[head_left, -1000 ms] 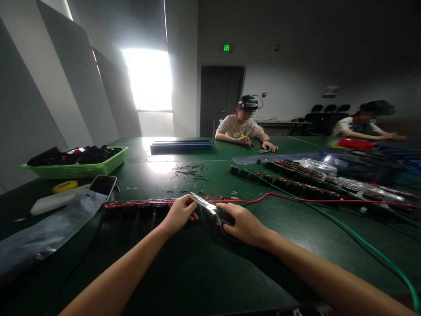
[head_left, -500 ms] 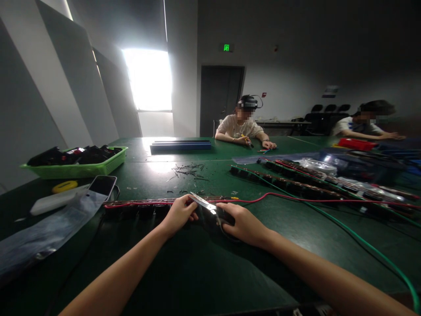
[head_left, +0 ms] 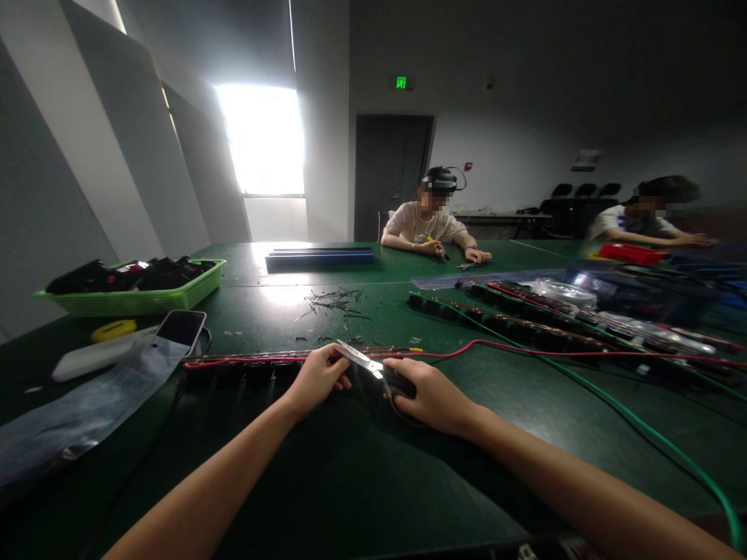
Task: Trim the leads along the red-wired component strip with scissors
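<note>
Almost nothing has moved since the earlier frame: the view has shifted very slightly, while both hands keep their pose. The right hand (head_left: 439,395) is closed around the handles of the scissors (head_left: 366,363), whose blades point left, toward the other hand. The left hand (head_left: 313,383) has thumb and fingers drawn close together by the blade tips; I cannot tell what, if anything, they pinch. Behind both hands, the strip of black modules (head_left: 233,374) lies across the green table (head_left: 362,486), with a red wire (head_left: 479,343) along it and on to the right. Just beyond are scattered black clippings (head_left: 334,302). To the left lie a phone (head_left: 182,330), a plastic bag (head_left: 96,416) and a filled green basket (head_left: 195,292); to the right, more strips (head_left: 522,327) and a green wire (head_left: 633,426). Across the table, one co-worker (head_left: 402,225) holds a yellow-handled tool (head_left: 439,249).
</note>
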### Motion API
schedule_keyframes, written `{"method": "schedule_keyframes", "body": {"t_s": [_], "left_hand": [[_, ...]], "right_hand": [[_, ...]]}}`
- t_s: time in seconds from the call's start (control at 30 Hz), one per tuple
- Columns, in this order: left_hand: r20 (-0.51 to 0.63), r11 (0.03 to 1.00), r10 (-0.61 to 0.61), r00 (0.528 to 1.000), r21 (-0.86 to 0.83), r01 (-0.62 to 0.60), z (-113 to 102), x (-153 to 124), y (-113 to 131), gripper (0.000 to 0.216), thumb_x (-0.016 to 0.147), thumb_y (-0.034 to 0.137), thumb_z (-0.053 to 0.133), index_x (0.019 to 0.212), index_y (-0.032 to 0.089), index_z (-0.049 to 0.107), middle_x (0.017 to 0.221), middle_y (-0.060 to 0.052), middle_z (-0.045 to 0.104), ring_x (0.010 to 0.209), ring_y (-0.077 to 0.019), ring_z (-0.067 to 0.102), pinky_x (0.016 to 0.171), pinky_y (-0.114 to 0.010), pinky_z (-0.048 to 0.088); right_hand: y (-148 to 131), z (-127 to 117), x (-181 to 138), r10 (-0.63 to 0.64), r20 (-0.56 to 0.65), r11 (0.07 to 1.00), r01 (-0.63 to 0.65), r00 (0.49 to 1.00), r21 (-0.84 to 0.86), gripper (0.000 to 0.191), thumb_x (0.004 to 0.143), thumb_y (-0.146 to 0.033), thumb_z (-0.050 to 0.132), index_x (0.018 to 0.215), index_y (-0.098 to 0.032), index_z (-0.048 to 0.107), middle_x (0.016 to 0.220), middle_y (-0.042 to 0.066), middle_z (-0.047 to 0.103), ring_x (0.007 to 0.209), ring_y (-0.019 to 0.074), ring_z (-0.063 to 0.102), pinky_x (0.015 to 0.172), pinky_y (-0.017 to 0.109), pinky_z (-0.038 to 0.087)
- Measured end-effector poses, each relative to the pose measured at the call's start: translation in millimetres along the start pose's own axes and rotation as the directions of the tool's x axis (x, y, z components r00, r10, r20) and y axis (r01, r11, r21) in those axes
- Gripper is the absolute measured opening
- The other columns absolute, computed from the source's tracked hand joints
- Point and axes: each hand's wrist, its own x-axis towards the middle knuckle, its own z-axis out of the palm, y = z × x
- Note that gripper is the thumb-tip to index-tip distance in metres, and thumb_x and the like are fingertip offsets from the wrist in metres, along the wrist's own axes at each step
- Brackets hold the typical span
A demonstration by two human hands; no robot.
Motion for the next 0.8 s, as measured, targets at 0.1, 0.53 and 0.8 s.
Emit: {"method": "schedule_keyframes", "body": {"t_s": [0.1,0.53,0.8], "left_hand": [[0.000,1.000,-0.001,1.000,0.003,0.001,0.0,0.0,0.1,0.021,0.083,0.030,0.056,0.091,0.012,0.062,0.066,0.000,0.061,0.051,-0.0093,0.062,0.045,-0.016,0.045],[-0.001,1.000,-0.005,1.000,-0.012,0.005,0.0,-1.2,2.4,0.019,0.081,0.029,0.058,0.089,0.012,0.063,0.066,0.000,0.061,0.050,-0.0090,0.061,0.045,-0.016,0.045],[-0.014,0.999,-0.015,1.000,-0.037,0.015,0.6,-2.2,4.2,0.020,0.080,0.030,0.060,0.088,0.012,0.063,0.063,0.000,0.062,0.049,-0.0094,0.060,0.045,-0.017,0.045]], "right_hand": [[-1.1,-0.2,0.4,0.009,0.001,1.000,-0.009,1.000,-0.005,0.052,0.074,-0.020,0.062,0.125,-0.015,0.056,0.124,0.012,0.062,0.112,0.0257,0.058,0.099,0.038,0.043],[-2.0,-0.1,0.1,0.000,-0.010,1.000,0.000,1.000,-0.002,0.051,0.074,-0.021,0.063,0.124,-0.016,0.057,0.123,0.012,0.062,0.112,0.0257,0.057,0.099,0.040,0.043],[-4.6,-0.7,-0.6,0.001,-0.016,1.000,-0.001,1.000,0.004,0.048,0.075,-0.021,0.062,0.123,-0.017,0.058,0.121,0.011,0.063,0.110,0.0257,0.059,0.098,0.040,0.044]]}}
